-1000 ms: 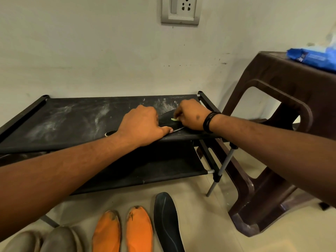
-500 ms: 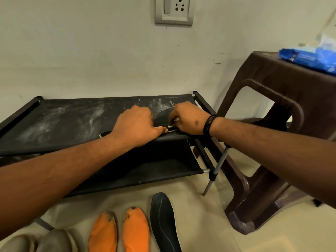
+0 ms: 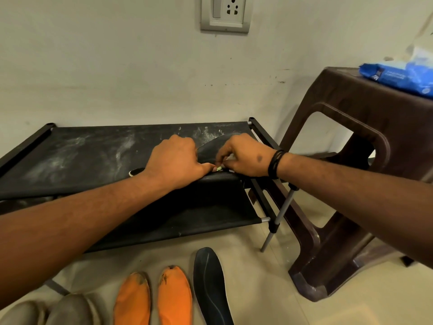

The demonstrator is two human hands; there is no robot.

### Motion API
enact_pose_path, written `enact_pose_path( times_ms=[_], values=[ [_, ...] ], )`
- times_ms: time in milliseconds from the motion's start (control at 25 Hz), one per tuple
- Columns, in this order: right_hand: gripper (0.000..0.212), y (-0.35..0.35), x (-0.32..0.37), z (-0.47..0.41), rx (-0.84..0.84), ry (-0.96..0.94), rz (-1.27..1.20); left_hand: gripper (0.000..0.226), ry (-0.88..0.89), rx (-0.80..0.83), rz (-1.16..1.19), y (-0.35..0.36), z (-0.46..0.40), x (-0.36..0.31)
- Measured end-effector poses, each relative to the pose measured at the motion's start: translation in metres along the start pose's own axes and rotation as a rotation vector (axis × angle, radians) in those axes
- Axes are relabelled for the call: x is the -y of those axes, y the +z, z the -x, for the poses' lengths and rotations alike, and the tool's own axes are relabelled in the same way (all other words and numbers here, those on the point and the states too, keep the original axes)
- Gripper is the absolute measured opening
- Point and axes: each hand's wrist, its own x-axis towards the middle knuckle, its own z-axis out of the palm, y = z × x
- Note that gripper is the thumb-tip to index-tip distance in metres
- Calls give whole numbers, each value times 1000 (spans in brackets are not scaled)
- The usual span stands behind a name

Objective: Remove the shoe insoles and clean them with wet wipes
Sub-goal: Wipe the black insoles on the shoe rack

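Fingers (image 3: 220, 158) of the right hand (image 3: 246, 156) curled and pinched on a small wad of wet wipe (image 3: 219, 168), pale with a greenish tip, pressed onto a dark insole (image 3: 210, 148) on the top shelf of a black shoe rack (image 3: 82, 156). Left hand (image 3: 174, 163) fisted over the insole's near half, fingers folded under, thumb tip stretched out to touch the right fingertips at the wipe. Insole toe curving up between and behind both hands, heel end poking out by the left wrist. Wipe now sitting lower and nearer the shelf's front edge than a second ago, right fingers tucked closer to the left thumb; left hand pinning the insole as before. Down on the floor, another dark insole (image 3: 212, 287) beside two orange insoles (image 3: 153, 299) and two grey ones (image 3: 46, 310). To the right, a brown plastic stool (image 3: 351, 127) with a blue wipes pack (image 3: 403, 77) on top. On the wall above, a switch socket (image 3: 225, 14).
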Motion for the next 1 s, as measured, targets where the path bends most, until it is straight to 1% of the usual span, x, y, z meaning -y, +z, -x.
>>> enact_pose_path(
  times_ms=[40,160,200,240,280,360,400,440,560,600,640,680,760,800,840,880,960,1000],
  values=[
    [24,-3,-7,-4,-9,46,22,52,2,7,0,0,-1,0],
    [27,-11,-33,-18,-77,285,172,55,-6,25,7,0,-1,0],
    [27,-9,-34,-18,-94,310,193,55,-7,25,7,0,-1,0],
    [27,-5,-26,-16,-94,275,188,54,-4,22,4,0,-1,0],
    [27,-1,-14,-12,-78,202,158,53,0,18,-1,-1,0,1],
    [27,4,10,-2,-27,71,32,52,9,17,-5,-1,1,1],
    [26,3,12,-2,-11,71,7,52,12,18,-5,-1,0,1],
    [25,0,7,-6,-23,116,19,52,17,20,-3,0,-1,0],
    [20,-11,-22,-27,-93,366,125,55,20,21,-6,1,-3,0],
    [19,-10,-23,-31,-114,396,126,56,19,21,-11,0,-3,0],
    [18,-6,-18,-32,-118,369,102,56,19,21,-15,0,-3,0],
    [18,-2,-9,-31,-109,302,57,55,22,19,-17,0,-2,1],
    [18,5,10,-20,-35,165,-67,54,28,15,-21,0,-1,1],
    [18,5,12,-16,6,131,-107,54,32,13,-23,0,-1,1],
    [18,2,6,-15,21,137,-101,54,34,14,-22,-1,-2,1],
    [17,-2,-5,-19,3,188,-69,54,32,19,-16,-1,-2,1],
    [16,-13,-30,-26,-85,358,69,56,31,28,-7,-1,-2,0],
    [17,-14,-37,-27,-126,413,109,56,33,31,-12,-1,-2,0]
  ],
)
